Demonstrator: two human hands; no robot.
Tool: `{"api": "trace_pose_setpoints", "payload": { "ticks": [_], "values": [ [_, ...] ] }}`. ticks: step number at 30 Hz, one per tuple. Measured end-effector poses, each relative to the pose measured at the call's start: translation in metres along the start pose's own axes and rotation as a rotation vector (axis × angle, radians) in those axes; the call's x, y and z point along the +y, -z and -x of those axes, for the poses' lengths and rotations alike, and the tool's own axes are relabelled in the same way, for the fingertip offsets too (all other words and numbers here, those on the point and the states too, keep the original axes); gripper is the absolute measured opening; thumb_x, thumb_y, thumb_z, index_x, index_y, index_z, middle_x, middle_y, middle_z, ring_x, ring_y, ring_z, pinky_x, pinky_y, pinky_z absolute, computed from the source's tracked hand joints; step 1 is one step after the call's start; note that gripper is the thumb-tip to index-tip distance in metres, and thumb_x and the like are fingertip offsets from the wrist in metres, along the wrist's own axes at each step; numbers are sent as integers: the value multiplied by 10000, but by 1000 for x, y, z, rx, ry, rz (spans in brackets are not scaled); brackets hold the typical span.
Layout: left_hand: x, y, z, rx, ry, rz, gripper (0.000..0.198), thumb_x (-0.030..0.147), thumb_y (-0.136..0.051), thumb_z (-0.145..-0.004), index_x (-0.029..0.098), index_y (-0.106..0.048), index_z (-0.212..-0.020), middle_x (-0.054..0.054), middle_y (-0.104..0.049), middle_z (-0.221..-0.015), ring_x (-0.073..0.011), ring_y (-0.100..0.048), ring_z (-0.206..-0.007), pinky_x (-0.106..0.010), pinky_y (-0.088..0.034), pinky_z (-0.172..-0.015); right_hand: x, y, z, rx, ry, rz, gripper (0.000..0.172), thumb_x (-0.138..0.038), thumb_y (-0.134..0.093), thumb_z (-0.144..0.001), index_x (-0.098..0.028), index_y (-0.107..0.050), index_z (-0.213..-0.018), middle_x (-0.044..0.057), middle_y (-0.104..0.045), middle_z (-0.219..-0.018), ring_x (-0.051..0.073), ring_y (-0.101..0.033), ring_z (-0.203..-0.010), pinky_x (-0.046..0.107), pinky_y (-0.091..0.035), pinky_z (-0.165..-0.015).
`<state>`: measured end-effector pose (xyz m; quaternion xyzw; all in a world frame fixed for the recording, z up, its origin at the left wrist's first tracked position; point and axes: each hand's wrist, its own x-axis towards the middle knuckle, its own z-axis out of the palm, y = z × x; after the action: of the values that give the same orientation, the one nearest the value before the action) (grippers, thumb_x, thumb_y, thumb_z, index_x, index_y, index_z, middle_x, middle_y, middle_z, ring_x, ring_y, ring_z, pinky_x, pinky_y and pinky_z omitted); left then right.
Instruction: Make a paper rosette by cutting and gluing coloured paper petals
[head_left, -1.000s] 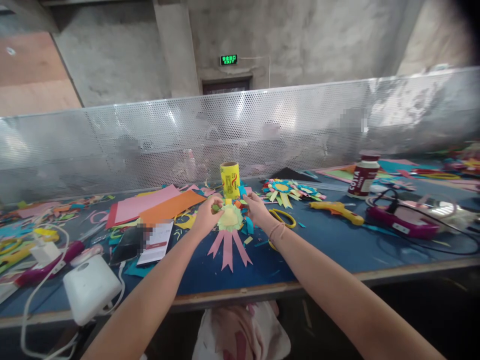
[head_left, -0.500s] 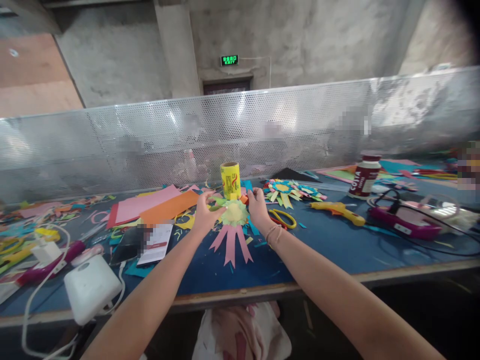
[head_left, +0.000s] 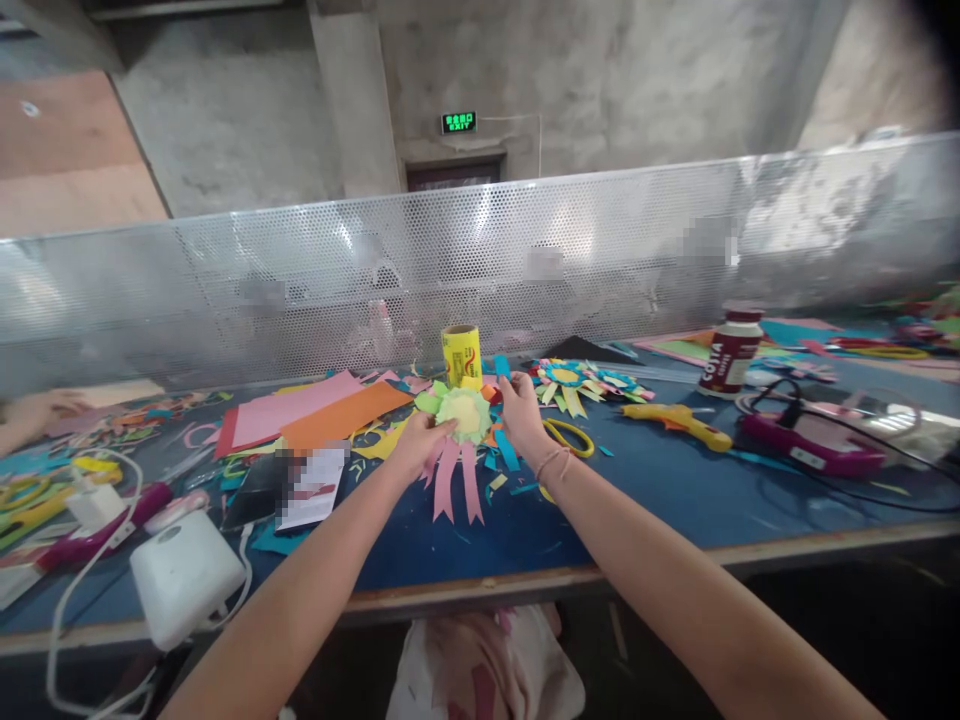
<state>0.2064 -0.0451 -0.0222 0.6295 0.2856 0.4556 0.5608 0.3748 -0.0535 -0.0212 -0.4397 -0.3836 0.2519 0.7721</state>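
Observation:
A paper rosette (head_left: 465,415) with a pale yellow centre, a light green ruffled edge and pink tails is in my left hand (head_left: 421,443), its thumb on the front edge. My right hand (head_left: 523,418) is just right of the rosette, apart from it, with fingertips pinched at a blue paper strip (head_left: 502,367). Behind the rosette stands a yellow tape roll (head_left: 460,358), upright. Red and orange paper bits show between the rosette and my right hand. Yellow-handled scissors (head_left: 570,437) lie partly behind my right wrist.
Pink and orange paper sheets (head_left: 341,415), a phone (head_left: 311,487) and a white charger (head_left: 186,575) lie left. Finished rosettes (head_left: 564,375), a yellow glue gun (head_left: 679,424), a brown bottle (head_left: 730,350) and a purple power strip (head_left: 810,446) are right. Another person's hand (head_left: 49,408) is far left.
My left hand has closed on the rosette, which turned slightly, its tails swinging left. My right hand's fingertips have come to the blue strip. Another person's hand has appeared at the far left.

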Motion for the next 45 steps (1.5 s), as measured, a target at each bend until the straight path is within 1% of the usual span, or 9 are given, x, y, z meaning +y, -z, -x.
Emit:
{"api": "trace_pose_setpoints", "payload": {
  "ticks": [5, 9, 13, 16, 21, 28, 33, 37, 45],
  "values": [
    [4, 9, -3, -27, -31, -143, 346, 367, -735, -632, 116, -649, -854, -68, -685, -798, -201, -626, -783, -327, -486, -738, -24, 12, -7, -92, -11, -19, 310, -366, -638, -660, -249, -415, -841, -44, -530, -748, 129, -590, -652, 279, -493, -595],
    [13, 11, 1, -152, -59, -118, 395, 383, -726, -650, 119, -630, -928, -83, -686, -873, -200, -633, -807, -332, -492, -749, -33, 21, -11, -180, 40, 69, 364, -337, -674, -645, -253, -457, -925, -42, -556, -738, 146, -617, -640, 316, -516, -633],
    [24, 12, 7, -294, -83, -86, 464, 390, -737, -641, 144, -624, -1018, -88, -688, -945, -212, -636, -864, -339, -499, -777, -36, 22, -9, -264, -25, 70, 357, -341, -708, -608, -232, -501, -877, -40, -577, -716, 148, -631, -643, 319, -518, -657],
    [29, 14, 10, -345, -102, -96, 461, 383, -738, -644, 166, -635, -1037, -85, -685, -985, -216, -629, -913, -337, -496, -804, -38, 20, -5, -320, -45, 22, 324, -353, -708, -617, -224, -535, -859, -31, -598, -724, 148, -641, -684, 309, -513, -675],
    [32, 19, 10, -333, -79, -79, 485, 381, -728, -658, 156, -625, -1075, -94, -677, -1008, -221, -631, -917, -345, -495, -813, -39, 20, -5, -320, -49, -9, 289, -350, -710, -629, -209, -588, -850, -21, -616, -698, 140, -637, -669, 299, -516, -673],
    [33, 20, 10, -418, -40, -130, 492, 381, -737, -645, 152, -627, -1066, -95, -684, -947, -239, -628, -927, -345, -496, -799, -40, 20, -6, -319, -49, -34, 282, -325, -721, -615, -197, -623, -847, -30, -589, -652, 118, -604, -623, 298, -514, -675],
    [37, 18, 11, -417, -70, -243, 399, 378, -713, -672, 166, -645, -1004, -77, -685, -927, -215, -629, -899, -334, -486, -805, -39, 20, -5, -395, -64, 16, 290, -289, -717, -620, -200, -605, -872, -49, -562, -668, 108, -600, -604, 281, -502, -634],
    [35, 17, 9, -391, -125, -302, 351, 375, -713, -668, 168, -659, -947, -64, -686, -874, -211, -628, -869, -335, -490, -788, -40, 20, -4, -480, -71, 127, 248, -259, -716, -619, -197, -598, -829, -23, -600, -705, 121, -603, -617, 249, -473, -553],
    [30, 15, 6, -366, -164, -358, 296, 360, -699, -676, 160, -667, -892, -61, -685, -846, -193, -627, -773, -329, -497, -741, -38, 21, -3, -531, -53, 157, 195, -244, -717, -611, -196, -679, -796, -33, -570, -623, 84, -519, -543, 215, -434, -499]
  ]
}}
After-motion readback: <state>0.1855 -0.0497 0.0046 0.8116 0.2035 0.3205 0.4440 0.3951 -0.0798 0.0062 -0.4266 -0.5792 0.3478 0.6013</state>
